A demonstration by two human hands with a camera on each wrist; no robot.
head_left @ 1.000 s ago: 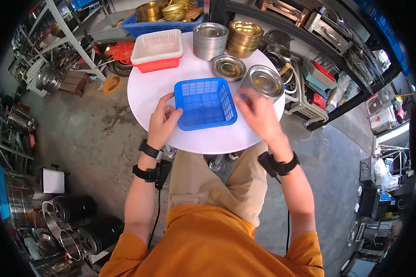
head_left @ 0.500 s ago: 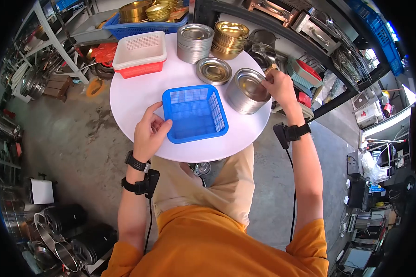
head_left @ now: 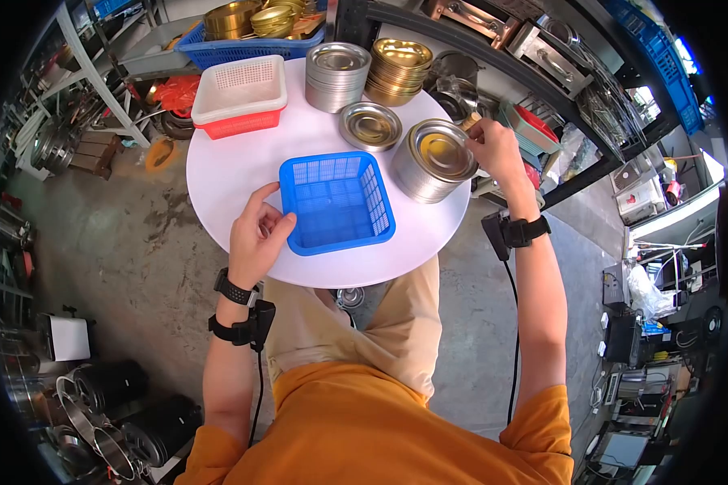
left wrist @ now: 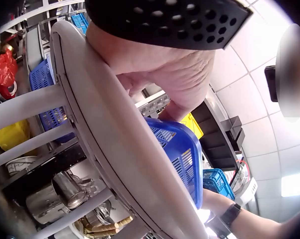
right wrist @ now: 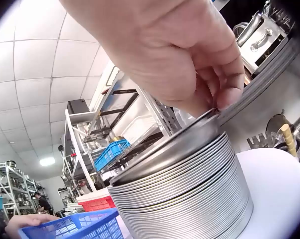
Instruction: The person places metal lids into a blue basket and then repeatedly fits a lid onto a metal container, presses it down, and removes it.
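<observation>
The left hand rests with thumb and fingers loosely on the near-left corner of the blue basket, steadying it on the white round table. Well to that basket's right, the right hand pinches the rim of the top plate on the stack of metal plates (the rims sit tight together). I'd peel up only that one edge, keeping the rest of the stack flat.

Head view overhead, downward; wrist views low, close; all share blue basket.

The surface is plain white. At its middle sits a bright blue basket with a grid of small holes. At the far left edge a white mesh basket rests in a red one. The plate stacks are silver, one stack gold. The shirt is orange.
</observation>
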